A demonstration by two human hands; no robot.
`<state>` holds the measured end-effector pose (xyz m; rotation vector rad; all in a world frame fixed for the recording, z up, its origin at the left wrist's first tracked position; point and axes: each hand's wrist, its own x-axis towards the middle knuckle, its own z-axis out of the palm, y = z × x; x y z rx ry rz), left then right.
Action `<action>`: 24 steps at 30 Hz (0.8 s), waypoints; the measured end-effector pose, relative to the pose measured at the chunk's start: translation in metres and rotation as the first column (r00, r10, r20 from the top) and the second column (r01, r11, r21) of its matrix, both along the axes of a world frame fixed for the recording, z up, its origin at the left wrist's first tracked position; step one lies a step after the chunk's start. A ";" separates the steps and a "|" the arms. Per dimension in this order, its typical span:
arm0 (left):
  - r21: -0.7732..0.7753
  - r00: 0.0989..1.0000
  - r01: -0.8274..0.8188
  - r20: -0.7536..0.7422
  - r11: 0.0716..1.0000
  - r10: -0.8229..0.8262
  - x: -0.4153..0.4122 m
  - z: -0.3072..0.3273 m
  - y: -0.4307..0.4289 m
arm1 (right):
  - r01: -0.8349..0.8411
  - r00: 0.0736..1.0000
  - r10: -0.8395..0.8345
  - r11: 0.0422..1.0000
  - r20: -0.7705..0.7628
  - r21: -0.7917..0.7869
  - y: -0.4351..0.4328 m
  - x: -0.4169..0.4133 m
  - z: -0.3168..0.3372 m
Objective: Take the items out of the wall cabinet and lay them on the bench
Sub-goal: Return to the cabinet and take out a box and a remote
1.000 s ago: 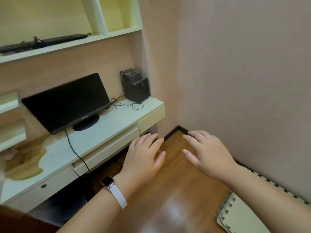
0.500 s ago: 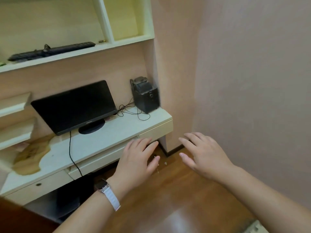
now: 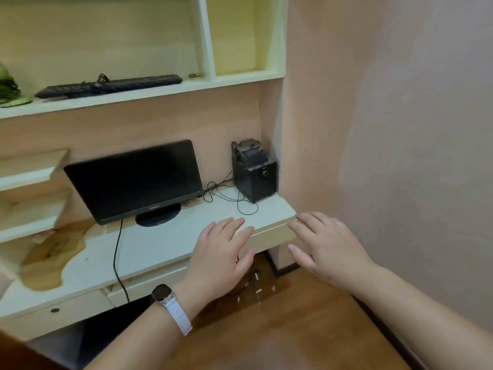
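Both hands empty, fingers spread flat: left hand [image 3: 222, 259] over counter [image 3: 149, 244] front edge, right hand [image 3: 326, 248] off its right corner, ready to reach. Keyboard [image 3: 109, 86] lies on wall cabinet [image 3: 149, 96] shelf above, untouched.

Small markings sit on the monitor [image 3: 134, 182] bezel and the speaker [image 3: 256, 177] front, both too blurred to read.
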<state>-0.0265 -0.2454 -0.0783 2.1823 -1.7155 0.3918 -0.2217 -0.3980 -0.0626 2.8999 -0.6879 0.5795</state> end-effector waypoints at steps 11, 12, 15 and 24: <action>-0.122 0.995 0.090 0.042 0.988 -0.085 0.159 0.032 -0.086 | 0.052 0.998 -0.056 0.990 -0.033 -0.131 -0.076 0.147 0.048; -0.123 0.995 0.092 0.041 0.988 -0.088 0.171 0.036 -0.093 | 0.049 0.998 -0.052 0.989 -0.018 -0.141 -0.081 0.157 0.051; -0.154 0.994 0.108 0.041 0.982 -0.103 0.197 0.045 -0.112 | 0.043 0.999 -0.041 0.989 0.018 -0.144 -0.094 0.182 0.060; -0.226 0.986 0.136 0.126 0.965 -0.109 0.246 0.068 -0.161 | 0.037 0.993 -0.017 0.983 0.113 -0.180 -0.142 0.239 0.084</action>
